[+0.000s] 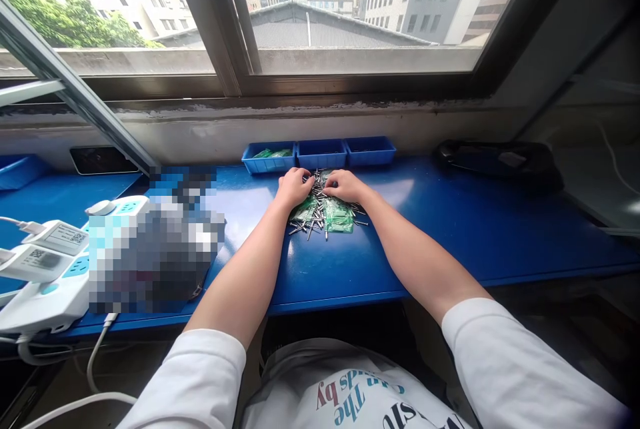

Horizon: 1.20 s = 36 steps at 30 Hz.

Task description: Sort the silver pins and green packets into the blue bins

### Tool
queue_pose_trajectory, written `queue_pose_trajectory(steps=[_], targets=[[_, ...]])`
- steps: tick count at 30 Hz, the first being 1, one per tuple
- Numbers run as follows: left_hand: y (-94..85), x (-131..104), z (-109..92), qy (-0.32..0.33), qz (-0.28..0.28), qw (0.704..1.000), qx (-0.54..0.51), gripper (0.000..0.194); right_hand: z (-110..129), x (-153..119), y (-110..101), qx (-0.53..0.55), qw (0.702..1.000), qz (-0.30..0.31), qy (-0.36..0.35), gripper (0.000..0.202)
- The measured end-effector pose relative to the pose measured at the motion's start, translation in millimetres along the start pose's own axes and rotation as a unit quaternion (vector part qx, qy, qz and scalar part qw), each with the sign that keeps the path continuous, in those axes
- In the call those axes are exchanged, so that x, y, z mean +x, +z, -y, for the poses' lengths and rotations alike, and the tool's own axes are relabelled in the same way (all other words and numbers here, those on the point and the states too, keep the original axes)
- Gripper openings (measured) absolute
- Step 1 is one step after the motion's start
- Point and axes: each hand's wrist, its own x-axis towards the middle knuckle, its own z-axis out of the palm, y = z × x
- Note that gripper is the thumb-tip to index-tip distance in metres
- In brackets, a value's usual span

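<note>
On the blue tabletop (320, 276) lies a heap of thin silver metal pins (315, 219), scattered at its edges. Small clear-green plastic bags (339, 218) lie among and on top of the pins. My left hand (295, 186) rests at the heap's left side, its fingers curled in toward the middle. Facing it from the right, my right hand (345, 186) has thumb and fingers drawn together over the pins. Whatever sits between the fingertips of either hand is too small to make out.
Behind the heap stand three joined blue bins; the left bin (270, 164) holds green bags. At right lies a black case (500, 162). A white power strip (60, 282) with plugged-in chargers and a blurred-out item (160, 249) occupy the left. A phone (103, 160) lies farther back.
</note>
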Motion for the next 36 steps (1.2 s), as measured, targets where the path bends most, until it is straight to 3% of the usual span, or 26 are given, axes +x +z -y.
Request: queue_pose_trajectory(steps=[18, 30, 36], targets=[[-0.7, -1.2, -2.3, -0.004, 0.011, 1.000, 0.022, 0.028, 8.2, 2.3, -0.7, -0.101, 0.991, 0.076, 0.038, 0.017], [-0.2, -0.6, -0.9, 0.000, 0.011, 1.000, 0.019, 0.029, 12.2, -1.1, -7.2, -0.060, 0.993, 0.097, 0.039, 0.016], [-0.8, -0.8, -1.7, -0.001, 0.014, 1.000, 0.020, 0.029, 14.0, -1.6, -8.3, -0.023, 0.995, 0.084, 0.046, 0.026]])
